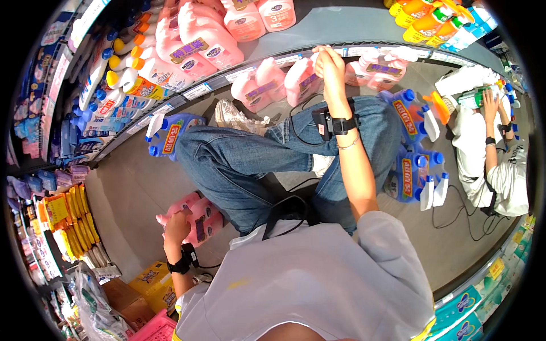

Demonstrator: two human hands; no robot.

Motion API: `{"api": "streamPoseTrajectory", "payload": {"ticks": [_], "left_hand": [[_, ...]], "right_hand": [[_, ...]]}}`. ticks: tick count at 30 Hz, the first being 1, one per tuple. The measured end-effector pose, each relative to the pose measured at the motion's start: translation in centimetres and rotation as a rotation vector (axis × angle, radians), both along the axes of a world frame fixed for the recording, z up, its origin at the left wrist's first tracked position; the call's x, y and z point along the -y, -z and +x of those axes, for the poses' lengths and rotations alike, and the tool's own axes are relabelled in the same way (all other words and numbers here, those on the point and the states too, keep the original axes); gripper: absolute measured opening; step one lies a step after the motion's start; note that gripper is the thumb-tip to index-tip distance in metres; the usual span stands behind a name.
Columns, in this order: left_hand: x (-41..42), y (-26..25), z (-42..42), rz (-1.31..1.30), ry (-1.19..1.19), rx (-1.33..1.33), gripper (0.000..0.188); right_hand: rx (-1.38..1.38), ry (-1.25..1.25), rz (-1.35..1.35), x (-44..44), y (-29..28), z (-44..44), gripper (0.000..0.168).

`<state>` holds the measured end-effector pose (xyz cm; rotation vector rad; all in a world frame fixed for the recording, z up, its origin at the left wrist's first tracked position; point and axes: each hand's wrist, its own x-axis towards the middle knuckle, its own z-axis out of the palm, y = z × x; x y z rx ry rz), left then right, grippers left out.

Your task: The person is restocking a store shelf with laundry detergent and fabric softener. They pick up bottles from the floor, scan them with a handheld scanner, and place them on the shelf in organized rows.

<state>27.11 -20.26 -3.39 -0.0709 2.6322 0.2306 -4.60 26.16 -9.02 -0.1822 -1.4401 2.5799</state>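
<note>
My left hand [177,226] is low at my left side, its fingers curled over the top of a banded pair of pink bottles [208,217] on the floor. The hand hides one bottle's neck. My right hand [330,64] reaches forward past my knee, fingers bent, in front of the shelf edge. Under and beside it stands another pink bottle pair [300,83]; whether the fingers grip its top is hidden. More pink pairs stand on either side, one to the left [260,87] and one to the right [375,74]. Each wrist wears a strapped black device.
Blue bottle packs with spray heads stand left [172,134] and right [407,174] of my legs. Shelves of cleaners [200,51] curve ahead. A co-worker [490,140] sits at right, hands on a green bottle. Cables [465,221] cross the floor. A pink basket [158,326] and cartons [151,283] are lower left.
</note>
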Motion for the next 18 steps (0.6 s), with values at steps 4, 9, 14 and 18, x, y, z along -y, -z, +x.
{"api": "streamPoseTrajectory", "payload": {"ticks": [4, 9, 14, 18], "left_hand": [[-3.8, -3.0, -3.0, -0.102, 0.041, 0.021, 0.036], [-12.9, -9.2, -9.7, 0.052, 0.079, -0.204, 0.035], [-17.6, -12.1, -15.9, 0.287, 0.382, -0.38, 0.032], [-19.8, -11.1, -23.6, 0.608, 0.478, -0.57, 0.034]], "right_hand": [[-0.015, -0.01, -0.016, 0.0, 0.0, 0.0, 0.017], [-0.018, -0.016, -0.024, -0.5, 0.6, -0.2, 0.018], [-0.026, -0.018, -0.008, -0.2, 0.7, -0.1, 0.018], [-0.023, -0.016, 0.015, -0.2, 0.8, -0.1, 0.018]]}}
